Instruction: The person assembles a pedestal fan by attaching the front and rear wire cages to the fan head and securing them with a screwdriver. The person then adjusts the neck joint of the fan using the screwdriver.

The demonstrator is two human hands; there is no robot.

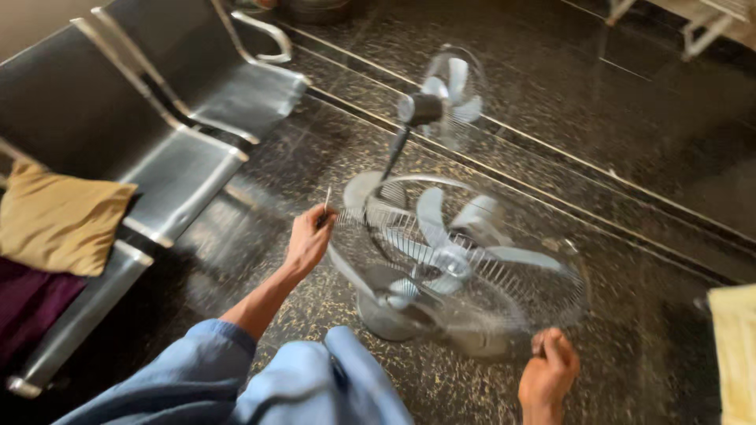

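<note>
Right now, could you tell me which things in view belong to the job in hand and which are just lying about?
In hand:
- left hand gripping a thin metal tool
- right hand at the fan's wire guard
- fan blades

Lying about:
- metal bench seats
- tan cushion
- yellow cloth
</note>
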